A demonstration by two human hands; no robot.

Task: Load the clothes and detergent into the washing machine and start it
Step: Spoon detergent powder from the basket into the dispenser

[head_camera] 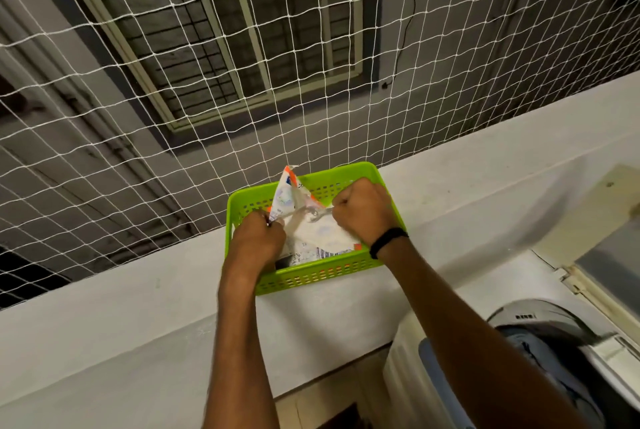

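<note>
A white and orange detergent packet [304, 220] stands inside a lime green perforated basket [311, 276] on a white ledge. My left hand [258, 238] pinches the packet's left edge. My right hand [362, 210] is curled in a fist around a metal spoon [315, 212] whose bowl points into the packet's open mouth. The washing machine [540, 352] sits at the lower right with its top open and dark clothes inside the drum.
A white ledge [138, 307] runs across the view, backed by white safety netting [207, 82]. A cream-coloured window frame [588, 255] stands at the right above the machine. A black band circles my right wrist.
</note>
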